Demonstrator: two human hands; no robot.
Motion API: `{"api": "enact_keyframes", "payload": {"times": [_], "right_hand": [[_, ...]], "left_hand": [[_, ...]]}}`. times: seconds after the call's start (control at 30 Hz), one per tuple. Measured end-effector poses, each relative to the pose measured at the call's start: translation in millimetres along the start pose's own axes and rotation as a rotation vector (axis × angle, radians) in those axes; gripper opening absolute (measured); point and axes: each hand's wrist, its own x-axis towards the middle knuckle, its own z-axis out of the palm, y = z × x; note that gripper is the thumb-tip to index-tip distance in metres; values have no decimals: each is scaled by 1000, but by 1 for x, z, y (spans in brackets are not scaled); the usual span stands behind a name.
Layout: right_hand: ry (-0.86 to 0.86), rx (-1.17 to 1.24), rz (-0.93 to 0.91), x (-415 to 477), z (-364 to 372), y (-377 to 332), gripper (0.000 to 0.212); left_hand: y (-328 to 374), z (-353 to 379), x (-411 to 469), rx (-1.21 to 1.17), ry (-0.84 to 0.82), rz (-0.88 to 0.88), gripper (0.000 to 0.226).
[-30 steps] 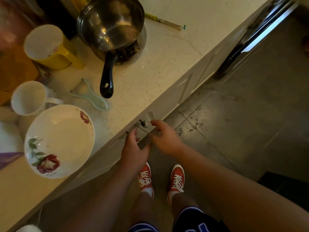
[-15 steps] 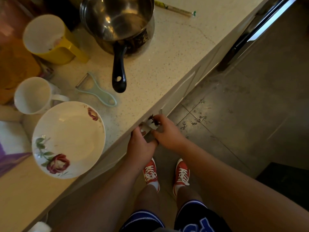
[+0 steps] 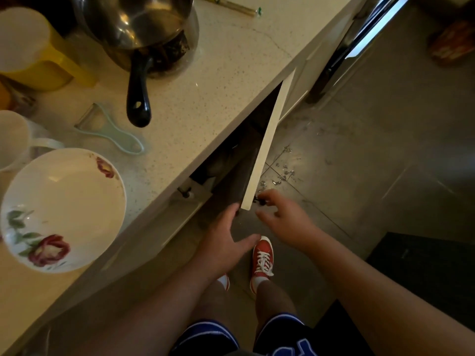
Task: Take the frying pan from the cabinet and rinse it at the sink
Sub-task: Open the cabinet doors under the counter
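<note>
2 hands [image 3: 257, 227], 1 open cabinet door [image 3: 268, 140]

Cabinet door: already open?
Yes, the cabinet door stands swung out from the counter, right hand at its knob, dark interior showing.

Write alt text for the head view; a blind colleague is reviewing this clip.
A person's right hand pulls a cabinet door open by its knob, left hand at its edge; countertop holds saucepan and floral bowl.
</note>
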Motion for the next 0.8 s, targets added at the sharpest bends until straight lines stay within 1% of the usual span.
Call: {"api": "enact_keyframes", "payload": {"times": [0.03,0.1,0.13,0.2,0.27,0.33,0.4,0.47,0.5,0.57,0.6,0.63,0.67,0.7,0.73,0.8], "right_hand": [[50,-23,9,-4,-6,2,41],[221,-129,-34,-10,-17,0,45],[295,-222,-87,-11,-21,-4,48],[373,-437,-212,-12,-27,-11,53],[357,-627,-276,-8,-29,-16,57],[252,-756,-250,-4,-31,-15,59],[193,-822,-221,-3,-34,-7,57],[198,-830,-226,-6,-41,3,55],[206,-829,-235,-8,-44,8,56],[234,-825,-262,-13,-53,18,58],[257,-830,-282,-15,-57,22,57],[276,-838,-304,-16,-62,26,55],[285,-847,-325,-17,-66,29,53],[284,-851,-342,-18,-70,33,52],[276,-850,-355,-19,-73,37,51],[253,-838,-361,-19,-81,44,50]], "left_hand": [[0,6,0,1,-31,-4,86],[1,20,0,0,-72,-2,84],[2,27,0,-6,-80,8,82],[5,40,-1,-13,-90,45,78],[8,53,0,8,-101,83,78],[10,66,3,47,-107,114,79],[11,78,6,65,-128,139,79],[12,85,10,60,-159,177,78],[14,87,12,56,-166,206,75],[21,85,22,63,-114,267,56],[28,82,30,88,-47,280,47],[38,77,40,132,38,282,44],[50,71,52,185,129,295,46],[62,65,65,243,204,344,53],[76,60,78,325,246,428,61],[103,53,102,567,258,619,74]]}}
